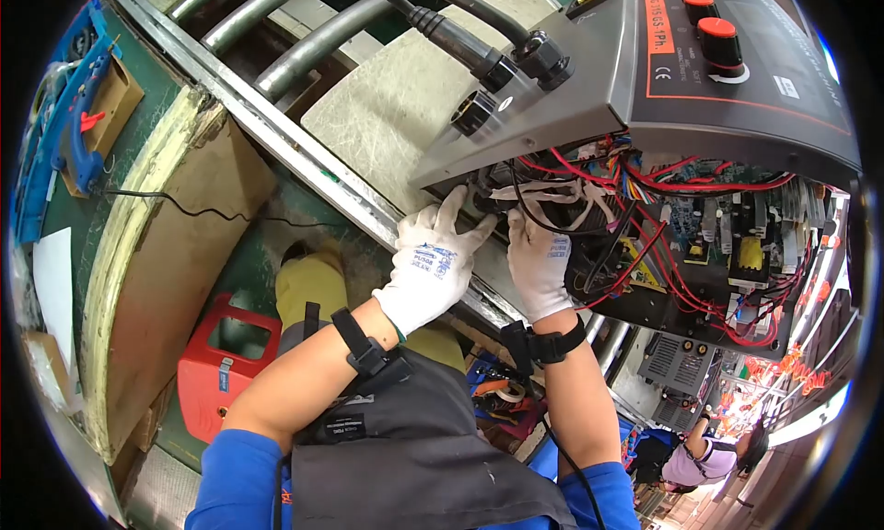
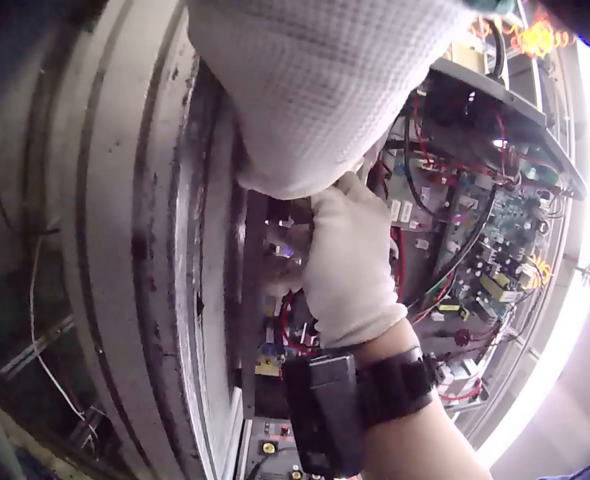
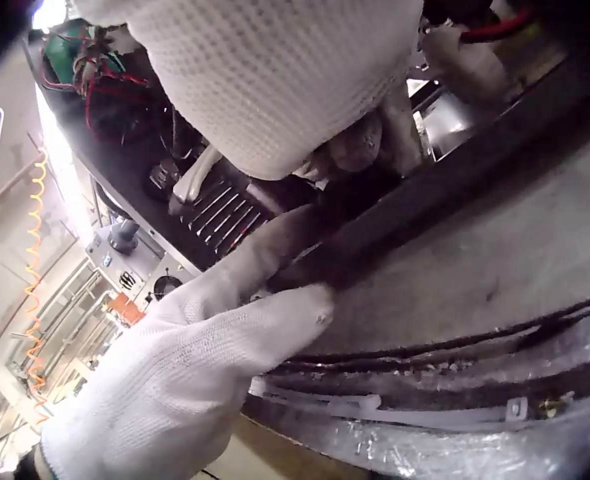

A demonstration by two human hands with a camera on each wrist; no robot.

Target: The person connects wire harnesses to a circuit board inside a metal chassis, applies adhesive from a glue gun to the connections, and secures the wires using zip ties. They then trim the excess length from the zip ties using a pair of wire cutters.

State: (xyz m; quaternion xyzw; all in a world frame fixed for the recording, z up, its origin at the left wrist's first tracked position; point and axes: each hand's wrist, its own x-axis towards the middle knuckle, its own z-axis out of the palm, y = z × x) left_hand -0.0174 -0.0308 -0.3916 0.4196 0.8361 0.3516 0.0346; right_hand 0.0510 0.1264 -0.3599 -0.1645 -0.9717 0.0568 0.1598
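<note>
A grey welding machine (image 1: 599, 97) marked MIG 315 GS 1Ph. lies with its housing opened, baring circuit boards (image 1: 695, 212) and red wires (image 1: 665, 272). My gloved left hand (image 1: 425, 265) is at the lower front edge of the housing. In the right wrist view its index finger (image 3: 260, 255) reaches inside over the edge, and the thumb (image 3: 290, 320) stays outside. My gloved right hand (image 1: 539, 267) reaches in beside it, close to pale cable strands (image 1: 571, 198). Its fingertips are hidden, and I cannot tell what they hold.
Metal rails (image 1: 267, 129) of a roller line run under the machine. Thick black cables (image 1: 451, 37) plug into its front panel. A red plastic case (image 1: 226, 373) stands on the floor at left, near a blue tool tray (image 1: 69, 116). Another person (image 1: 709, 461) is at the lower right.
</note>
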